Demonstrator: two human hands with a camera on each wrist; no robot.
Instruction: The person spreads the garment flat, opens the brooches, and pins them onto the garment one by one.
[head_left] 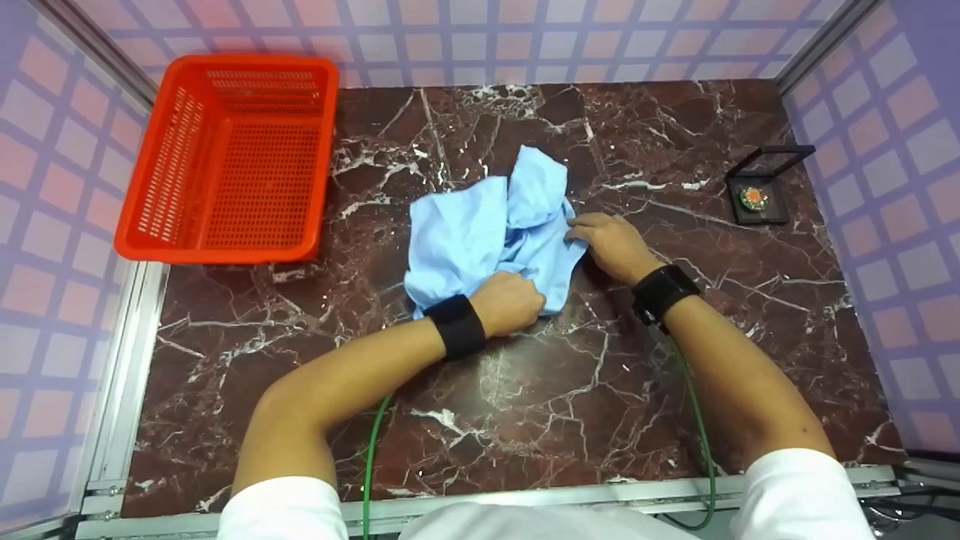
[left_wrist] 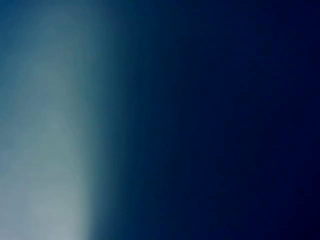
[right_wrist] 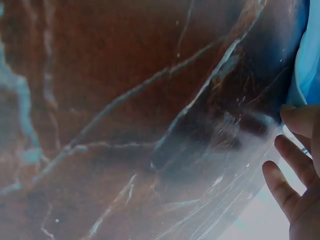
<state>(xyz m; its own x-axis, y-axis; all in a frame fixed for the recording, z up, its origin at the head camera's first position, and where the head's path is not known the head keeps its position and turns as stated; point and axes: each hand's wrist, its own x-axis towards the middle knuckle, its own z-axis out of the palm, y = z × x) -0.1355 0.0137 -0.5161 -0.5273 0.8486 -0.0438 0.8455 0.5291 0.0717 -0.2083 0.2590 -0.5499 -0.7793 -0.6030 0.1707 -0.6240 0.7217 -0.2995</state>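
Observation:
A light blue cloth [head_left: 457, 232] lies rumpled on the dark marbled table, one part folded up toward the back. My left hand [head_left: 510, 301] grips its near edge with curled fingers, knuckles up; the fingertips are hidden. At the cloth's right edge is my right hand [head_left: 611, 244], its fingertips touching the fabric. In the right wrist view the fingers of the right hand [right_wrist: 300, 170] are spread and lightly bent, next to the hanging edge of the blue cloth [right_wrist: 305, 65]. The left wrist view is only a dark blue blur with a paler band.
A red plastic basket [head_left: 324, 165] with slotted walls stands at the back left. On the right, a small black display case [head_left: 761, 214] has its framed lid raised and a round green and orange piece [head_left: 753, 198] inside. Green cables [head_left: 373, 450] run from both wristbands toward the front edge.

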